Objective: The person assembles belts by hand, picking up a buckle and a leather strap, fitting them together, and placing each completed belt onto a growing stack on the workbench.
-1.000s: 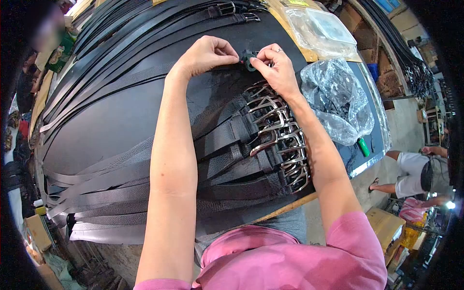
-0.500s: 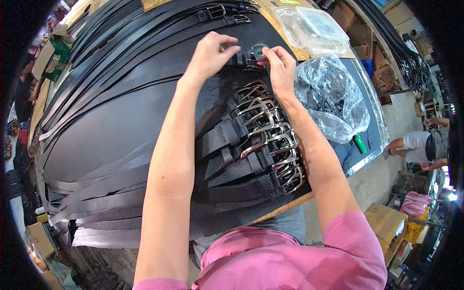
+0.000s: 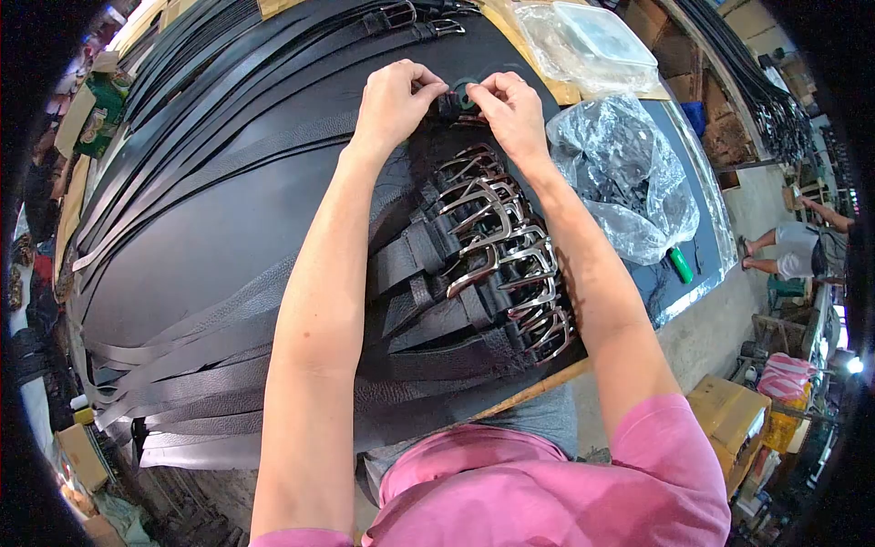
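My left hand (image 3: 394,108) is closed, thumb and forefinger pinched together beside the buckle end of a black leather belt (image 3: 447,106). What sits between those fingertips is too small to make out. My right hand (image 3: 512,111) pinches the edge of a dark round disc (image 3: 464,95), held over that belt end. Just below the hands lies a thick row of black belts (image 3: 410,251) with shiny metal buckles (image 3: 492,219), their straps fanned out to the left. My right forearm passes along the buckles' right side.
More black belts (image 3: 273,55) lie across the table's far side. To the right are a crumpled clear plastic bag (image 3: 629,173) with small dark pieces, a clear plastic container (image 3: 606,36) and a green cylinder (image 3: 680,265). Another person (image 3: 793,251) stands at far right.
My right hand has moved left with the disc, bringing it close to my left fingertips. My left fingers have closed further. The person at far right has shifted.
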Tool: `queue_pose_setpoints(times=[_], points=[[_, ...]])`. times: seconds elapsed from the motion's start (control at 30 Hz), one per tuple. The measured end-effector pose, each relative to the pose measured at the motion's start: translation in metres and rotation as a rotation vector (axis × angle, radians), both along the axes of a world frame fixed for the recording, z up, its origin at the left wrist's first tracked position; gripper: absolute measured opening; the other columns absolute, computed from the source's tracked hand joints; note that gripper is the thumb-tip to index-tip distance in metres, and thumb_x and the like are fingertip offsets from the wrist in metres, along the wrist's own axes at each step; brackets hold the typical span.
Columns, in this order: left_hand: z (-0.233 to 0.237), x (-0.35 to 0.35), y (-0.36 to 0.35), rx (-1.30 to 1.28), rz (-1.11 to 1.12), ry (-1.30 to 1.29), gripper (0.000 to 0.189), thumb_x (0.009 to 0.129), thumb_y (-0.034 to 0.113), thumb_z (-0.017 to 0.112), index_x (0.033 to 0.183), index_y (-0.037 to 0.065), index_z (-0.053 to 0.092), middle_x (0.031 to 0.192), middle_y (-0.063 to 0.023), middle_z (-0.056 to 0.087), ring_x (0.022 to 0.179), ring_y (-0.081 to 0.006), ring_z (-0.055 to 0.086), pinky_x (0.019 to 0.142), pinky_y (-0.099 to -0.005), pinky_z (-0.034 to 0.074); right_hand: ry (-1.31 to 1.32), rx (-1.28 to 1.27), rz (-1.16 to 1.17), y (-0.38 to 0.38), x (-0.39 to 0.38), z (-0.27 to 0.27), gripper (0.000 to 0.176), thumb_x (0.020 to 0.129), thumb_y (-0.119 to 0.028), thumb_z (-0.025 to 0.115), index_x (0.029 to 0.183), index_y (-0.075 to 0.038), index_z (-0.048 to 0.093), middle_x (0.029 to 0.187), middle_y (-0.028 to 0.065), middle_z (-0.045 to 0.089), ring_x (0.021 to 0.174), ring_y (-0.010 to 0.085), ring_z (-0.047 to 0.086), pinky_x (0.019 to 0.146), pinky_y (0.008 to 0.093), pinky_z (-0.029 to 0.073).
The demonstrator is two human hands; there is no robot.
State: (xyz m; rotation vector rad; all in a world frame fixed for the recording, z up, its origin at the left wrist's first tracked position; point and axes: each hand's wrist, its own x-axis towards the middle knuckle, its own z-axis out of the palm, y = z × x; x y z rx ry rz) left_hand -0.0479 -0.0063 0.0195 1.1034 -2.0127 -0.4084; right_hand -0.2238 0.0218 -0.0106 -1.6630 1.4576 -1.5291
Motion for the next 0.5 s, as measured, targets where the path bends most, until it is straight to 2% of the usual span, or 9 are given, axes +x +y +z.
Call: queue_pose_setpoints(times=[0.27, 0.5], points=[[0.0002, -0.0001, 0.0014, 0.001, 0.001, -0.007, 0.017, 0.079, 0.018, 0.07, 0.086, 0.003, 0.071, 0.083, -0.0109, 0.068, 0.07, -0.021, 0.061, 0.068, -0.032, 0.048, 0.182, -0.05, -0.029, 0.006, 0.0032, 0.0092, 0.022, 0.076, -0.02, 0.069, 0.073, 0.001, 0.064, 0.073, 0.0135, 0.058, 0.067, 0.0242, 0.058, 0.062, 0.0342, 0.046], [-0.0029, 0.0011, -0.001, -0.012, 0.008, -0.014, 0.016, 0.08, 0.017, 0.069, 0.087, 0.002, 0.07, 0.082, -0.0101, 0.068, 0.072, -0.0193, 0.063, 0.069, -0.0306, 0.049, 0.174, -0.056, -0.033, 0.0053, 0.003, 0.0085, 0.022, 0.075, -0.02, 0.069, 0.073, 0.001, 0.065, 0.072, 0.0134, 0.058, 0.068, 0.0238, 0.058, 0.062, 0.0338, 0.046]])
